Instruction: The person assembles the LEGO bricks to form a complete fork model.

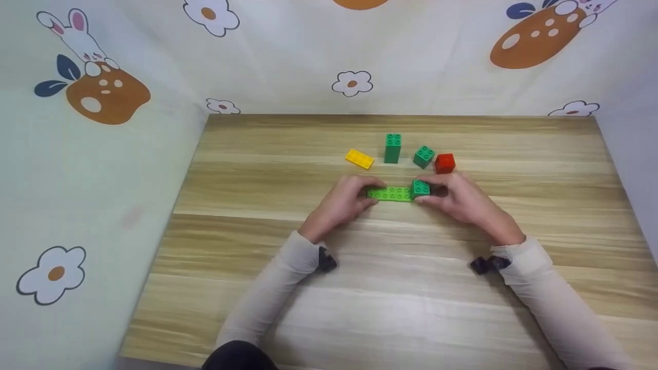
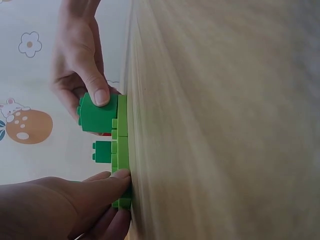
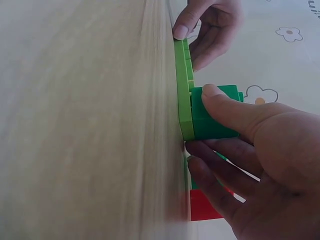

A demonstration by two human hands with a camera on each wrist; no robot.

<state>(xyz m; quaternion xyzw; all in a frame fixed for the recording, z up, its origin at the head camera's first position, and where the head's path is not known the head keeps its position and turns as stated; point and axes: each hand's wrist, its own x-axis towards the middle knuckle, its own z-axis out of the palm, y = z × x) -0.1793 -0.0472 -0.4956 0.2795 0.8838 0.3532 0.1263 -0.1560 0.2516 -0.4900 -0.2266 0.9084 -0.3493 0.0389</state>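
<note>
A long light green studded toy-brick plate [image 1: 393,193] lies flat on the table. My left hand [image 1: 347,200] pinches its left end between thumb and fingers. On the plate's right end sits a dark green block [image 1: 420,189], gripped by my right hand [image 1: 462,199] with the thumb on the near side. The left wrist view shows this block [image 2: 99,114] tilted slightly on the plate. Whether its studs are fully seated I cannot tell. In the right wrist view, the thumb lies across the block [image 3: 217,120], and its right edge nearly lines up with the plate's end.
Behind the hands stand a tall green block [image 1: 393,149], a smaller green block [image 1: 423,156] and a red block [image 1: 445,163], which is close to my right fingers. A flat yellow brick [image 1: 359,159] lies to their left. The wooden table [image 1: 390,308] meets patterned walls.
</note>
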